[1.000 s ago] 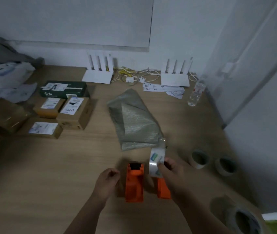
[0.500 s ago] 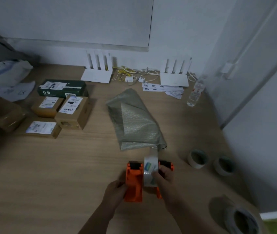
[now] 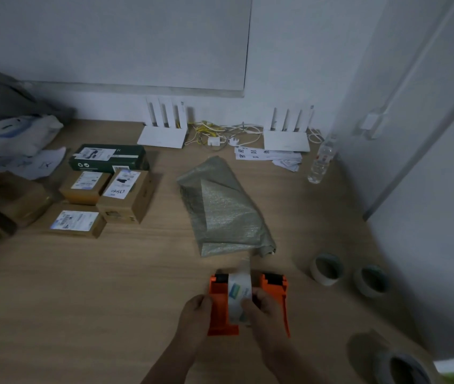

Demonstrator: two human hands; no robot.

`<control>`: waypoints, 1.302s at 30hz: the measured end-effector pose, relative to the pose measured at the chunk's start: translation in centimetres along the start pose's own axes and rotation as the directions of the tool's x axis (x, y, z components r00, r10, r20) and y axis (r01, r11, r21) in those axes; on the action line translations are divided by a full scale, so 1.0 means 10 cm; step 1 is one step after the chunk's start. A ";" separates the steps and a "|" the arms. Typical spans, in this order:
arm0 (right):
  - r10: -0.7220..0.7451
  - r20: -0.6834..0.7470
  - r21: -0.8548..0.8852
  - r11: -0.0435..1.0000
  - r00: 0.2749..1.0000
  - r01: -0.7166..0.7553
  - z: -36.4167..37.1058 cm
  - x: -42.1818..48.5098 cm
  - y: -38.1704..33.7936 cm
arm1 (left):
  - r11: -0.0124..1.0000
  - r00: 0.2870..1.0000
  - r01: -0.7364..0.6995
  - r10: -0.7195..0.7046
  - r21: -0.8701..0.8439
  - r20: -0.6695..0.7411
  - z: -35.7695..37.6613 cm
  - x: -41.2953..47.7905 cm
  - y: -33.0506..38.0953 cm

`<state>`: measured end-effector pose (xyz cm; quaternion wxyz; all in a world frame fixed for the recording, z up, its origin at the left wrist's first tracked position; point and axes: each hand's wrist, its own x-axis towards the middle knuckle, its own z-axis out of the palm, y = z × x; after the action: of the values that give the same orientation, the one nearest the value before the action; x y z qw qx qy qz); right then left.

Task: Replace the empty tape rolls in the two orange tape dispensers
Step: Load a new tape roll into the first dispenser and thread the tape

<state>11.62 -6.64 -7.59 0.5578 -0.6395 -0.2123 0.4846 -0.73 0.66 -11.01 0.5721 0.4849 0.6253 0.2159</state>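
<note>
Two orange tape dispensers lie side by side on the wooden table near its front. The left dispenser (image 3: 221,306) is gripped on its left side by my left hand (image 3: 195,318). My right hand (image 3: 261,309) holds a clear tape roll (image 3: 238,296) with a blue-green label, set between the two dispensers and against the left one. A loose strip of tape rises from the roll's top. The right dispenser (image 3: 277,293) lies partly behind my right hand. Two pale tape rolls (image 3: 326,268) (image 3: 369,281) rest to the right.
A folded grey-green bag (image 3: 225,209) lies just behind the dispensers. Cardboard boxes (image 3: 123,199) sit at the left, two white routers (image 3: 164,131) and cables along the wall, a water bottle (image 3: 321,159) at the right. A large tape roll (image 3: 403,367) sits at the front right corner.
My right hand brought the tape roll down from above the right dispenser to between the two. My left hand moved in and took hold of the left dispenser.
</note>
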 end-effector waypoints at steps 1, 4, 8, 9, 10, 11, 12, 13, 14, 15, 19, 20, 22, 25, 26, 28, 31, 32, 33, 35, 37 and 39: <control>-0.010 -0.010 -0.008 1.000 1.000 0.010 0.02 0.00 0.00 | 1.000 1.000 -0.007 0.006 -0.029 -0.002 0.00 -0.02 0.04; -0.010 -0.020 -0.028 1.000 1.000 0.009 0.03 -0.01 0.02 | 0.997 0.999 -0.045 0.043 -0.065 -0.032 0.00 -0.04 0.09; -0.009 -0.036 -0.055 0.998 0.999 0.007 0.06 0.00 0.02 | 0.991 0.996 -0.077 0.070 -0.114 -0.059 -0.01 -0.09 0.22; -0.014 -0.049 -0.059 0.998 0.999 0.011 0.06 0.00 0.02 | 0.988 0.995 -0.085 0.078 -0.130 -0.058 0.00 -0.10 0.25; -0.017 -0.058 -0.067 0.998 0.998 0.013 0.07 0.01 0.01 | 0.984 0.995 -0.088 0.080 -0.155 -0.056 0.00 -0.12 0.28; -0.019 -0.063 -0.078 0.997 0.998 0.014 0.07 0.01 0.01 | 0.979 0.995 -0.094 0.086 -0.182 -0.055 -0.01 -0.14 0.32; -0.021 -0.062 -0.088 0.996 0.998 0.015 0.07 0.01 0.01 | 0.972 0.995 -0.097 0.087 -0.214 -0.053 -0.02 -0.15 0.34; -0.019 -0.058 -0.089 0.996 0.998 0.014 0.07 0.01 0.00 | 0.963 0.995 -0.094 0.084 -0.253 -0.051 -0.03 -0.15 0.36; -0.013 -0.057 -0.081 0.997 0.998 0.009 0.07 0.01 0.01 | 0.951 0.995 -0.095 0.084 -0.293 -0.051 -0.05 -0.16 0.38; -0.006 -0.060 -0.070 0.998 0.998 0.002 0.07 0.01 0.01 | 0.941 0.995 -0.094 0.083 -0.326 -0.047 -0.07 -0.17 0.41; 0.003 -0.042 -0.055 0.998 0.999 -0.005 0.07 0.00 -0.01 | 0.942 0.993 -0.113 0.114 -0.318 -0.014 -0.08 -0.19 0.42; 0.003 -0.035 -0.055 0.998 0.999 -0.005 0.08 0.00 -0.01 | 0.944 0.993 -0.119 0.119 -0.307 -0.019 -0.09 -0.21 0.42; -0.002 -0.027 -0.046 0.999 1.000 0.001 0.08 0.00 -0.02 | 0.951 0.993 -0.115 0.115 -0.286 -0.015 -0.10 -0.21 0.38; -0.017 -0.014 -0.043 0.999 1.000 0.017 0.10 -0.01 -0.03 | 0.952 0.995 -0.088 0.100 -0.293 0.027 -0.10 -0.22 0.33; -0.025 -0.002 -0.042 0.999 1.000 0.024 0.11 -0.02 -0.02 | 0.952 0.994 -0.086 0.101 -0.292 0.037 -0.09 -0.22 0.31; -0.051 0.018 -0.053 0.997 0.999 0.052 0.13 -0.03 0.00 | 0.953 0.994 -0.088 0.105 -0.290 0.043 -0.06 -0.22 0.29; -0.103 -0.007 -0.092 0.991 0.995 0.102 0.17 -0.06 0.03 | 0.944 0.992 -0.086 0.111 -0.319 0.059 -0.06 -0.21 0.28; -0.109 -0.022 -0.102 0.989 0.994 0.106 0.19 -0.06 0.04 | 0.939 0.991 -0.085 0.115 -0.333 0.070 -0.07 -0.21 0.29; -0.111 -0.036 -0.118 0.987 0.993 0.106 0.21 -0.06 0.04 | 0.937 0.989 -0.083 0.119 -0.339 0.085 -0.08 -0.21 0.28; -0.119 -0.046 -0.160 0.981 0.992 0.110 0.26 -0.06 0.05 | 0.944 0.985 -0.089 0.130 -0.318 0.110 -0.09 -0.22 0.30; -0.128 -0.050 -0.186 0.976 0.991 0.117 0.31 -0.08 0.02 | 0.944 0.979 -0.123 0.166 -0.305 0.120 -0.08 -0.26 0.33; -0.135 -0.047 -0.167 0.978 0.990 0.125 0.33 -0.07 0.03 | 0.943 0.969 -0.172 0.215 -0.285 0.124 -0.07 -0.30 0.37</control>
<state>8.38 -5.66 -7.30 0.5397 -0.6818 -0.2764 0.4093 -0.40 -0.13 -6.26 0.6554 0.4760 0.4932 0.3172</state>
